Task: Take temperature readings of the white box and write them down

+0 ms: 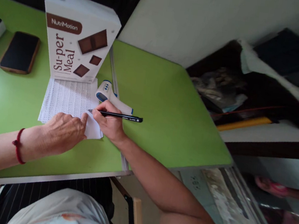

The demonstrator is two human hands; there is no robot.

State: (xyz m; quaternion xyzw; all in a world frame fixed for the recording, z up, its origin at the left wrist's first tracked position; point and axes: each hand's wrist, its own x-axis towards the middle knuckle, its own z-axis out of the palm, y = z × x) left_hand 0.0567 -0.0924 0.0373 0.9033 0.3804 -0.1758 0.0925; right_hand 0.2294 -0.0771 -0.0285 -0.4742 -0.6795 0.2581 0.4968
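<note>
On the green table [167, 103], the right hand [109, 121] pinches a slim black pen [118, 115] with its tip on the white printed sheet [67, 99], which the left hand [62, 133] presses flat, fingers loosely curled, before an upright white-and-brown cardboard box [78, 38].

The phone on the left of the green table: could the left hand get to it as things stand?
Probably yes: the left hand rests on the paper, and bare table lies between it and the phone.

There is one box [78, 36], one paper [68, 99], one pen [118, 115], one phone [19, 52], one thermometer [110, 94] and two hands.
</note>
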